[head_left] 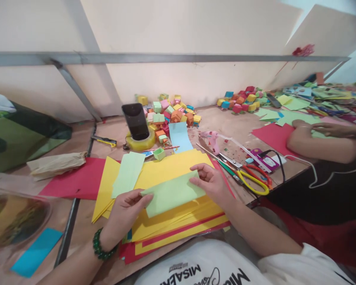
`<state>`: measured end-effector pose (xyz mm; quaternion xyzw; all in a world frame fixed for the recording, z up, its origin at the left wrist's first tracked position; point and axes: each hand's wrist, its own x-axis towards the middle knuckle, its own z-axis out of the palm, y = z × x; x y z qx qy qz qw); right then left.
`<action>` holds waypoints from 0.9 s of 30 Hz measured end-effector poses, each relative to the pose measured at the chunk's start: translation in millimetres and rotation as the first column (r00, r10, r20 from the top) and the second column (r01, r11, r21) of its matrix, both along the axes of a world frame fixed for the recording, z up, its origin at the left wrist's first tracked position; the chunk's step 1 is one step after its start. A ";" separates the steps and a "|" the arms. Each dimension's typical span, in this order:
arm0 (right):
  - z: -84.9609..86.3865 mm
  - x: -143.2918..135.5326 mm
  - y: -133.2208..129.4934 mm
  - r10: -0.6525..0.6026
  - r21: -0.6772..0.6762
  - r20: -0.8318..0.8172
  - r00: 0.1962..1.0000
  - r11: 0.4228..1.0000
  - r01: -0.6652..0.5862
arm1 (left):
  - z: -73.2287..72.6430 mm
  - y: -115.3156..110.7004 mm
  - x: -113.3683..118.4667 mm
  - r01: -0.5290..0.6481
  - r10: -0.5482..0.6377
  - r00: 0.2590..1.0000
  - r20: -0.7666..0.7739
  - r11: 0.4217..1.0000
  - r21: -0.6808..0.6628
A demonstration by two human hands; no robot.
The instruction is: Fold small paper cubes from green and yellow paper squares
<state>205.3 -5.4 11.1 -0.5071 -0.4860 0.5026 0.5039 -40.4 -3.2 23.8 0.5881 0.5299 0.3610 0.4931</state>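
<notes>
A light green strip of paper is stretched between my two hands, just over a stack of yellow and red paper sheets. My left hand pinches its left end between thumb and fingers. At the upper right corner, my right hand grips it the same way. Beyond the strip, a small green paper box sits at the stack's far edge. Another light green sheet lies left of the strip, over yellow paper.
Folded paper cubes are heaped near the wall, behind a phone propped on a tape roll. To the right lie a pink glue gun and scissors. Another person's arm rests at the far right. A box cutter lies left.
</notes>
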 end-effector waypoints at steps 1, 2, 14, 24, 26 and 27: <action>-1.0 0.3 0.1 -0.001 0.000 -0.002 1.000 1.000 0.001 | 0.3 -0.1 -0.2 -0.002 0.002 1.000 -0.005 1.000 0.004; -1.8 0.5 0.1 -0.004 0.000 -0.001 1.000 1.000 0.004 | 0.6 -0.3 -0.4 -0.003 0.003 1.000 -0.009 1.000 0.010; -14.3 8.1 -0.3 -0.019 0.037 0.277 0.961 0.999 0.009 | -21.7 5.6 -7.2 0.114 -0.089 0.965 -0.248 0.990 0.086; -8.3 -1.6 -4.1 0.085 0.014 0.729 0.679 0.990 -0.140 | -11.7 9.8 6.0 0.317 -0.071 0.601 -0.796 0.935 0.157; -7.9 -2.8 -4.7 0.095 0.002 0.768 0.634 0.989 -0.150 | -14.1 12.5 4.0 0.355 -0.022 0.617 -0.786 0.900 0.253; -8.5 -3.2 -4.8 0.098 -0.001 0.783 0.614 0.988 -0.156 | -15.0 14.2 2.8 0.407 -0.033 0.629 -0.777 0.866 0.292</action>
